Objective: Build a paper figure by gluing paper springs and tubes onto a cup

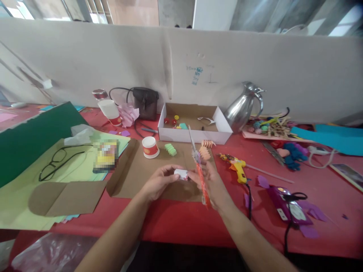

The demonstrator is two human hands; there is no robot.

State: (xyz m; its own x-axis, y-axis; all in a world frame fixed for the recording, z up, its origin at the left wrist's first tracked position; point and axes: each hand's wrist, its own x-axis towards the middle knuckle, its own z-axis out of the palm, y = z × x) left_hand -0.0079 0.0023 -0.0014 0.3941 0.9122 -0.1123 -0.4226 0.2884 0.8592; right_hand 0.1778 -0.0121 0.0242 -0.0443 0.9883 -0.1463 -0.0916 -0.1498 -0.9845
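Holding a small white piece above a flat sheet of brown cardboard, with the left hand pinched on one end and the right hand at the other: close together, joined only through the piece. Also gripping orange-handled scissors in the right hand, blades toward an open white box; hard to tell whether parted or closed.

Inside the box, small red pieces and a yellow one toward the left, a green piece nearer the front, a white strip on the right. On the cardboard, a red-banded paper cup beside folded green paper. Farther left, a taller white cup next to crumpled pink paper and near a dark handbag, flap down. Right of the box, a metal jug, contents hidden. Nearer, a yellow glue gun.
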